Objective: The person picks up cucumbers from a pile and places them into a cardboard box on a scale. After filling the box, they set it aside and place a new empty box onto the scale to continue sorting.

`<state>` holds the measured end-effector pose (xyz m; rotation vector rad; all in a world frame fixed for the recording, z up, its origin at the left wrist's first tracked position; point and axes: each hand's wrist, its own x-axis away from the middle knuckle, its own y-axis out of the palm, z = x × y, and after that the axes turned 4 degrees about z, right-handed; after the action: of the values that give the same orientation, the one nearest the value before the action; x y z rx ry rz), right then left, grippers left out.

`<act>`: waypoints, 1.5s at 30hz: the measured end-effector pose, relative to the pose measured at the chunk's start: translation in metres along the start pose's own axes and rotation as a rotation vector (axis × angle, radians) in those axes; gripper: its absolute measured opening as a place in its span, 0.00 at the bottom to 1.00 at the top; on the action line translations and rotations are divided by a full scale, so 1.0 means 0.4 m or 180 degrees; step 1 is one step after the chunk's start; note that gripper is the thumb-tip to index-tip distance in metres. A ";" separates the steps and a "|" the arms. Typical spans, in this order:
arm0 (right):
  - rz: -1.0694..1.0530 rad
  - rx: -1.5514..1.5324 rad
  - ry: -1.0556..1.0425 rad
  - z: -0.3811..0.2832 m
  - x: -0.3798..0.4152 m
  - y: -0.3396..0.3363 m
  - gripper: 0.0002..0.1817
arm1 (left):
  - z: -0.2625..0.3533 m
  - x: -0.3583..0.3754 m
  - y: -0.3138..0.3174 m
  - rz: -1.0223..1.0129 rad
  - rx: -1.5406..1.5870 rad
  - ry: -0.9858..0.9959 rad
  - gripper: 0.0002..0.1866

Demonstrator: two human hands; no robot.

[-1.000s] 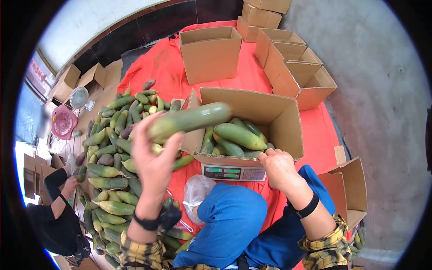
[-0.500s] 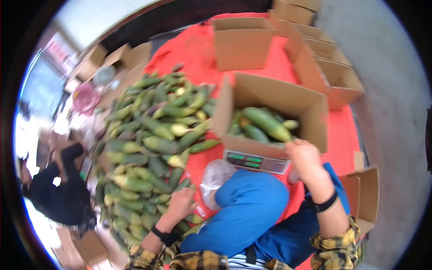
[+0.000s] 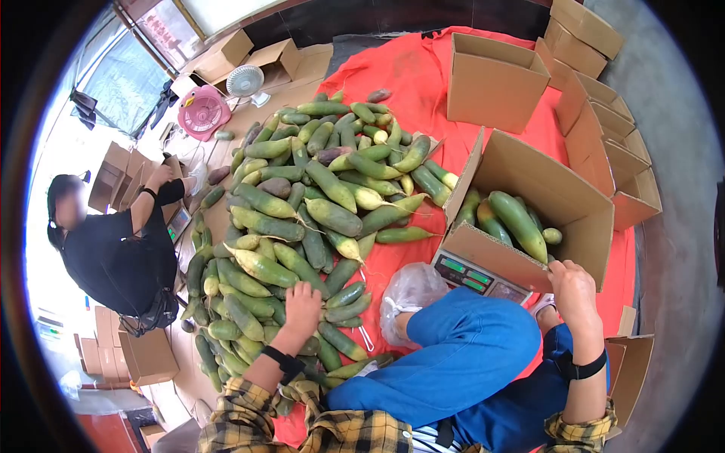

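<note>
My left hand [image 3: 303,308] rests over the pile of green radishes [image 3: 260,266], fingers apart on top and none lifted. Beneath my right hand [image 3: 574,293] is the near wall of a cardboard box [image 3: 559,170], its rim pinched between my fingers and thumb. Inside this box lie several green radishes [image 3: 518,224], one large one on top near my right fingertips. The box stands on a digital scale [image 3: 483,281] with lit green displays. A plastic bag [image 3: 414,291] covers my foot beside the scale.
Open cardboard boxes [image 3: 495,83] stand at the back and along the right side of the red cloth [image 3: 411,64]. On the left, a person in black [image 3: 121,260] bends over another scale. A pink fan [image 3: 202,113] and a white fan [image 3: 245,81] stand beyond the pile.
The view has swung left, so the pile and box appear farther right. My left hand has moved up onto the radishes. My right hand stays at the box's near rim.
</note>
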<state>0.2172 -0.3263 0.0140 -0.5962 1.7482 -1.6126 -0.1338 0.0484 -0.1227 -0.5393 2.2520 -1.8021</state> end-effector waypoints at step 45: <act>0.0208 -0.0241 0.0221 0.003 0.003 0.039 0.03 | 0.626 -0.488 -0.758 0.1397 0.1265 0.2280 0.30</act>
<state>0.2188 -0.3261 -0.0015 -0.5185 1.8671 -1.5446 0.1860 -0.1530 0.1005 0.7225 2.0189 -2.3146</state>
